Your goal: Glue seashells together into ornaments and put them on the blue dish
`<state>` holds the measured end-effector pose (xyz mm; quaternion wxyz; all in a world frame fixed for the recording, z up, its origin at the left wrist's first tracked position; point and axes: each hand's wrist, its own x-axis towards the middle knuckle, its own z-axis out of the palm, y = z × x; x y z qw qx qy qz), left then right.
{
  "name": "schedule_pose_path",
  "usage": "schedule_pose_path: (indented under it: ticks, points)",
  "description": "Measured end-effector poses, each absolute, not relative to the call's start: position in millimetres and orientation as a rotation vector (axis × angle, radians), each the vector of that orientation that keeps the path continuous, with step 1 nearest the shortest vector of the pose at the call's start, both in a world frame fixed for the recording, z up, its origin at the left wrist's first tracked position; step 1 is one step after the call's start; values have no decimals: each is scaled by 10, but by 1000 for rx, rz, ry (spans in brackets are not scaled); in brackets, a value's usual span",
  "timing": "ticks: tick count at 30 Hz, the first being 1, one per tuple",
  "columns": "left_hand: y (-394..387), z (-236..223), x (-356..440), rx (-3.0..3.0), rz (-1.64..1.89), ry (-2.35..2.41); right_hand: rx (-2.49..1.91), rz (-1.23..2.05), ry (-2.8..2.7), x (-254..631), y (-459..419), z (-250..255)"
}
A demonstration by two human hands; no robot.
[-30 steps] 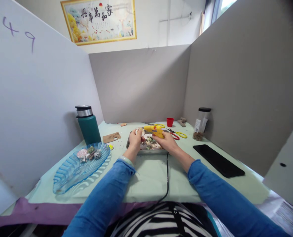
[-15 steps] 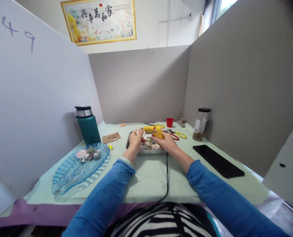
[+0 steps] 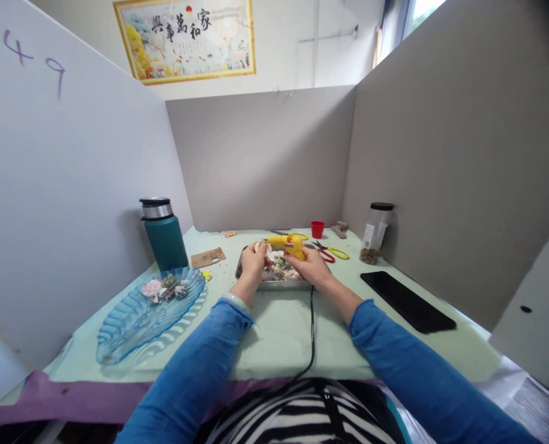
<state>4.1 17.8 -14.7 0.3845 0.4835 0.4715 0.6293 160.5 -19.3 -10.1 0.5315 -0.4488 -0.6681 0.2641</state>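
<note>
My right hand (image 3: 312,266) grips a yellow plastic glue gun (image 3: 292,245) pointing left, toward the white piece (image 3: 269,248) my left hand (image 3: 253,265) pinches.

Bright window (image 3: 425,16) upper right, diagonal shadow (image 3: 332,151) (soft), stretched edges

Blue sleeves (image 3: 191,364); black-and-white striped garment (image 3: 297,419); pale left-wrist bangle (image 3: 237,300).
</note>
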Motion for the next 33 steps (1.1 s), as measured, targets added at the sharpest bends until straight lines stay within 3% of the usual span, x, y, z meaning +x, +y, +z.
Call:
schedule_pose_path:
  ticks: [27,33]
  points:
    - [127,-85,53,1184,1621,1140,-1169,574,-1608,1597,-271,-21]
    - [112,-75,39,1169,1586,1156,-1140,801,-1569,1586,-283,-19]
